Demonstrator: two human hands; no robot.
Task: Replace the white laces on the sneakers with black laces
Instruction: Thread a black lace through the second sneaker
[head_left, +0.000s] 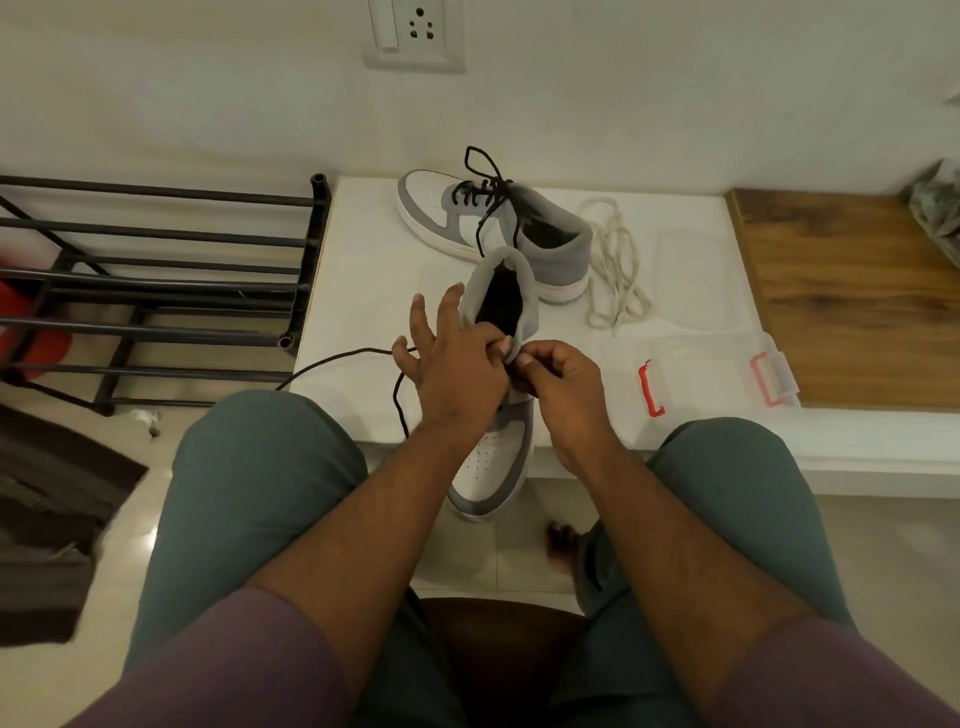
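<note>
Lacing is half done, judging by the layout: the far sneaker (493, 228) lies on the white worktop (363, 291) already threaded with a black lace (485, 176), while the near sneaker (498, 415) sits between the person's knees, toe pointing towards them and hanging over the worktop's edge, heel away. That orientation puts the eyelet rows right under the fingers, which is probably why it is turned that way.

Both hands meet at the upper eyelets. The left hand (457, 364) has its thumb and forefinger pressed to the tongue near the collar, the other fingers fanned out straight; it seems to steady the shoe and hold the tongue clear. The right hand (556, 379) is curled tight, fingertips pinching something dark at the eyelets, most likely the tip of the second black lace (343, 358), though the hands hide the actual eyelet. The free length of that lace trails off to the left across the worktop and over its edge, with a loop hanging beside the left wrist, left slack so it can feed through.

Removed white laces (615, 265) lie in a loose heap just right of the far sneaker, out of the working area. A clear plastic box (727, 364) with red latches sits further right, next to a wooden board (841, 291). A black metal rack (156, 291) stands left of the worktop.
</note>
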